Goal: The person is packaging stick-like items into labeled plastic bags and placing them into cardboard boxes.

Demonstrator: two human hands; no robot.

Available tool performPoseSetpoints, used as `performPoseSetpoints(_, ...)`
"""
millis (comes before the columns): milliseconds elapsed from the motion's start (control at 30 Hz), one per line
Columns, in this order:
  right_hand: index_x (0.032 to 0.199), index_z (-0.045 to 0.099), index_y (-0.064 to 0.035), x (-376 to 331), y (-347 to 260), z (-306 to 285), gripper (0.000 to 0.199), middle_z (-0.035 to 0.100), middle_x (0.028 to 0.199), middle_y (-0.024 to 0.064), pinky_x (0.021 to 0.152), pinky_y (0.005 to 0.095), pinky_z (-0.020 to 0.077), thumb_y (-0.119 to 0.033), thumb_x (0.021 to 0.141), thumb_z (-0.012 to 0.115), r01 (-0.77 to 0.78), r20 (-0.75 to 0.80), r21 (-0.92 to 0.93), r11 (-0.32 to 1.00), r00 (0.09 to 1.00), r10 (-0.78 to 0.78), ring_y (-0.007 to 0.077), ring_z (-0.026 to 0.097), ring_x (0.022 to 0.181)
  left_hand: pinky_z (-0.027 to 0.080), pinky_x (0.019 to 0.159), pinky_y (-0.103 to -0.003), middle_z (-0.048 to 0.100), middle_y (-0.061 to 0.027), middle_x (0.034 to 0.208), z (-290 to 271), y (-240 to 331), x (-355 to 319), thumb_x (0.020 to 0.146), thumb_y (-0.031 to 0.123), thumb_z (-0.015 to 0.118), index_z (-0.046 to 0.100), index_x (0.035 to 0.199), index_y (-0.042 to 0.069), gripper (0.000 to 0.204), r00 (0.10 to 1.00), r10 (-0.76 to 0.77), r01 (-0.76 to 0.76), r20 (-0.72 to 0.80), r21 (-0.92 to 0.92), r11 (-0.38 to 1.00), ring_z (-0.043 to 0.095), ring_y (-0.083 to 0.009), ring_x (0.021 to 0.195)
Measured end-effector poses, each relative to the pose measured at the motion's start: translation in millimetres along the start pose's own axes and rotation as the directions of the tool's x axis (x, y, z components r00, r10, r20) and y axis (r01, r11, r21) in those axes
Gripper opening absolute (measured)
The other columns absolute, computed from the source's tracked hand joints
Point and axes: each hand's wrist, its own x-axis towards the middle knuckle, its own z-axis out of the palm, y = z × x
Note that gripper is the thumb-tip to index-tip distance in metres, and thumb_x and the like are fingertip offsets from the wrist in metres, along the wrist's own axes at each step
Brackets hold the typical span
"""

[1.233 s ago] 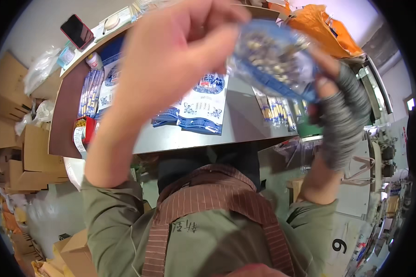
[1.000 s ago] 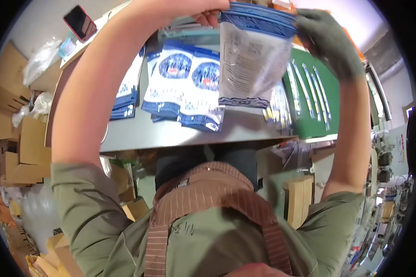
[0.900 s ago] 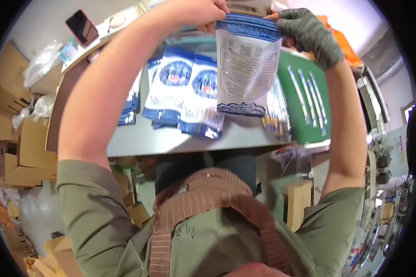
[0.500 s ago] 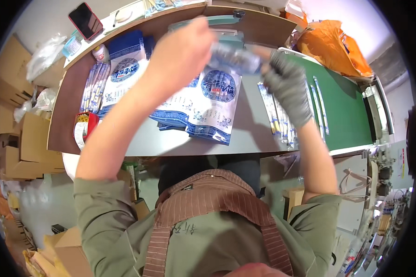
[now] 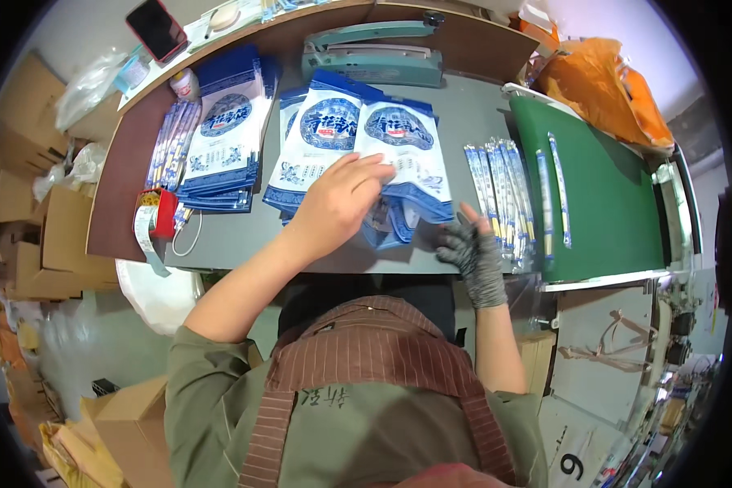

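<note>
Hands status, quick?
Left hand: fingers on a blue-and-white bag; can't tell if gripping.
Right hand, gloved: partly open, nothing visibly held.

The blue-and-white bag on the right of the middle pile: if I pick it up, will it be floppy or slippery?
Probably floppy: the blue-and-white bag has a lower edge that looks wavy and bent. It may be a bit slippery too, since its blue parts look smooth and shiny. I'd guess it's light, because it looks thin.
</note>
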Motion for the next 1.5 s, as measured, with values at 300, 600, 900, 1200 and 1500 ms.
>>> performPoseSetpoints(300,0.129,0.044,0.0053,0,19,57,0.061,0.056,0.123,0.0211,0.095,0.0419,0.0483,-0.042,0.091,0.052,-0.800,0.833,0.322,0.507,0.493,0.250,0.0293,0.059,0.106,0.045,0.095,-0.040,0.054,-0.0124,0.102,-79,127,-26,0.080,0.016,0.060,0.050,0.083,0.002,0.017,0.847,0.108,0.202,0.521,-0.503,0.841,0.053,-0.0316,0.102)
performPoseSetpoints(600,0.123,0.051,-0.0015,-87,45,237,0.052,0.061,0.110,0.0130,0.083,0.0331,0.0518,-0.035,0.085,0.062,-0.258,0.563,-0.500,0.827,0.629,0.536,0.0223,0.062,0.094,0.041,0.099,-0.033,0.042,-0.0158,0.137,-126,186,-157,0.079,0.034,0.076,0.030,0.140,0.002,0.083,0.177,-0.984,-0.003,-0.035,-0.999,0.035,0.045,-0.0217,0.123)
performPoseSetpoints(900,0.150,0.009,-0.0083,-181,192,381,0.091,0.032,0.147,0.0174,0.104,0.0375,0.0332,-0.022,0.081,0.067,0.390,0.915,-0.319,0.864,-0.110,0.388,0.0272,0.041,0.128,0.057,0.076,-0.036,0.064,-0.0128,0.110,-230,331,-381,0.089,0.019,0.062,0.050,0.124,0.002,0.041,-0.542,-0.804,0.002,-0.243,-0.958,0.288,0.067,-0.0200,0.091)
performPoseSetpoints(1200,0.147,0.024,-0.0079,-72,251,363,0.070,0.046,0.136,0.0181,0.094,0.0320,0.0425,-0.012,0.087,0.058,0.314,0.787,-0.615,0.724,0.311,0.533,0.0234,0.052,0.115,0.054,0.082,-0.037,0.066,-0.0118,0.106,-141,281,-693,0.089,0.031,0.063,0.057,0.117,0.002,0.041,-0.661,-0.710,-0.386,0.242,-0.922,0.045,0.066,-0.0239,0.095)
performPoseSetpoints(1500,0.148,0.022,-0.0088,-13,272,304,0.081,0.041,0.140,0.0184,0.098,0.0383,0.0404,-0.017,0.080,0.065,0.315,0.650,-0.750,0.582,0.515,0.559,0.0301,0.046,0.124,0.048,0.084,-0.038,0.065,-0.0103,0.108,98,218,-940,0.074,0.049,0.071,0.064,0.111,0.013,0.052,-0.772,-0.606,0.634,-0.190,-0.298,-0.714,0.063,-0.0277,0.096)
